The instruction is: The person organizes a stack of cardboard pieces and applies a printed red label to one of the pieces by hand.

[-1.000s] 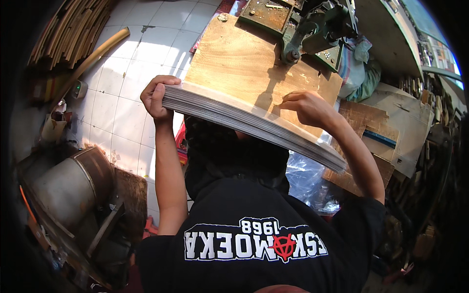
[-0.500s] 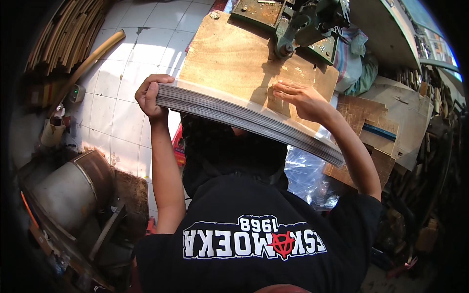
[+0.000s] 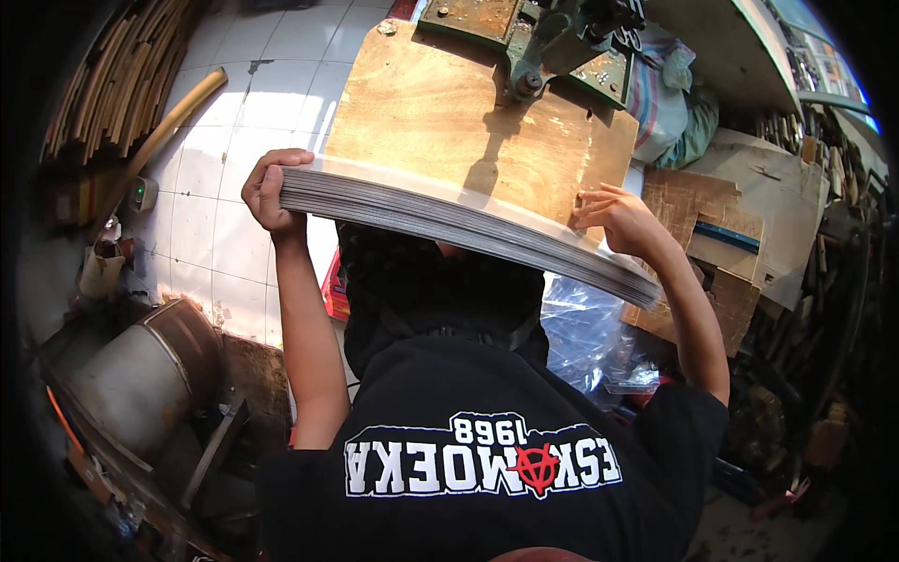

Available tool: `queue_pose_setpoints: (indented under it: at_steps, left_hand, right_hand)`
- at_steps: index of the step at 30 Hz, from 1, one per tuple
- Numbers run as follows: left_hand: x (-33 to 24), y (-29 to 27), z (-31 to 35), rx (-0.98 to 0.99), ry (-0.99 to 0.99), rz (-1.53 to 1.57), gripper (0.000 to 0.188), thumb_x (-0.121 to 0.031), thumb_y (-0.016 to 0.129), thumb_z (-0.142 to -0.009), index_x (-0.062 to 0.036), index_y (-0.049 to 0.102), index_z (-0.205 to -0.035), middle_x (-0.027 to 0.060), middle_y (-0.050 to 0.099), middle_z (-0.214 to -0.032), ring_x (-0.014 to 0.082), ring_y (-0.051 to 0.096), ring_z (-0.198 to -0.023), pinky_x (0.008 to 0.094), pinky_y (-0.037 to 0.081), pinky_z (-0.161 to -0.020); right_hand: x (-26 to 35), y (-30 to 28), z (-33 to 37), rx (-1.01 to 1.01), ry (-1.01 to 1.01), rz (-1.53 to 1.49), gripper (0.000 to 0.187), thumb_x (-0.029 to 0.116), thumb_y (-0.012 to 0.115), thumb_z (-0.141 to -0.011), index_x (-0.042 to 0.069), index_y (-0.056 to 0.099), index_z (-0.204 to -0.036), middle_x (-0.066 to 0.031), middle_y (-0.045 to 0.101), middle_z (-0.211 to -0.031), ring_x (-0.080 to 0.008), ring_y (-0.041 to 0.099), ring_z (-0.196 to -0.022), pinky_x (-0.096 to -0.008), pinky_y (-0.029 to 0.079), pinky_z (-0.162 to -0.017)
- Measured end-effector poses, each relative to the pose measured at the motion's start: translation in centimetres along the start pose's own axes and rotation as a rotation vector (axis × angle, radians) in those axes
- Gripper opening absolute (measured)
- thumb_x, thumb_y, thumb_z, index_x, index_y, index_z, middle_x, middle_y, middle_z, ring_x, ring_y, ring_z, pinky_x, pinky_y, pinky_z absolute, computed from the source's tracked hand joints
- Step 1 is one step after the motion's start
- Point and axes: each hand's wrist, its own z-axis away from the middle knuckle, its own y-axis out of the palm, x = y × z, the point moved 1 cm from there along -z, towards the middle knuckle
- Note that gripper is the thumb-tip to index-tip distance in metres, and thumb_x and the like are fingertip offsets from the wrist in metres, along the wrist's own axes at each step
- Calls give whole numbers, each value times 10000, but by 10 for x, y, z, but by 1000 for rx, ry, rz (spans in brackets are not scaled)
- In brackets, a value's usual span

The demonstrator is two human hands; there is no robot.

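Standing beyond stacked sheets (image 3: 449, 222): green machine (image 3: 552, 47)

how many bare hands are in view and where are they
2. The left hand grips the left end of the thick stack of thin, grey-edged flat sheets; the right hand is near the stack's right end, its fingers partly bent. No others show.

Sunlit white tiled floor (image 3: 201, 220) with brown strips (image 3: 117, 84) stacked at left

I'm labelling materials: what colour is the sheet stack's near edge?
The near edge is grey, finely striped; head view.
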Motion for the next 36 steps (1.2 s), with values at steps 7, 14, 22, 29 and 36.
queue_pose_setpoints:
  at_steps: [7, 14, 22, 29, 36]
  left_hand:
    - [1, -2, 3, -34, 12, 23, 327, -198, 436, -854, 65, 629, -849, 222, 668, -824, 297, 643, -828, 401, 494, -855]
    - [-4, 1, -1, -35, 18, 5, 324, -196, 435, -850, 64, 628, -837, 218, 669, -817, 299, 645, -818, 403, 497, -857]
    - [0, 2, 1, -42, 14, 20, 318, -198, 429, -860, 57, 617, -832, 209, 656, -812, 296, 631, -824, 410, 488, -843]
    - [2, 1, 1, -6, 52, -10, 332, -215, 391, -881, 42, 593, -822, 189, 641, -797, 290, 613, -794, 422, 484, -839]
    - [-4, 8, -1, -16, 42, 49, 297, -188, 430, -859, 52, 597, -811, 190, 638, -787, 273, 610, -781, 398, 478, -822]
  right_hand:
    - [-7, -28, 44, -175, 441, -86, 413, -98, 473, -715, 99, 745, -956, -119, 713, -972, -264, 681, -912, -392, 519, -897]
    - [-20, -6, 36, 240, 517, 150, 410, -77, 511, -704, 113, 732, -991, -94, 716, -967, -307, 660, -913, -423, 515, -827]
    - [21, -9, -14, -209, 157, -139, 497, -92, 492, -681, 89, 695, -1097, -95, 640, -1232, -283, 552, -1200, -389, 460, -997]
    - [-22, -11, 60, -298, 552, -575, 291, 213, 637, -855, 63, 711, -1093, -168, 720, -971, -271, 697, -912, -372, 517, -857]
    - [22, 75, 158, -1076, 581, -1260, 764, 624, 370, -943, -23, 554, -1304, -194, 554, -1337, -268, 496, -1269, -402, 283, -1117]
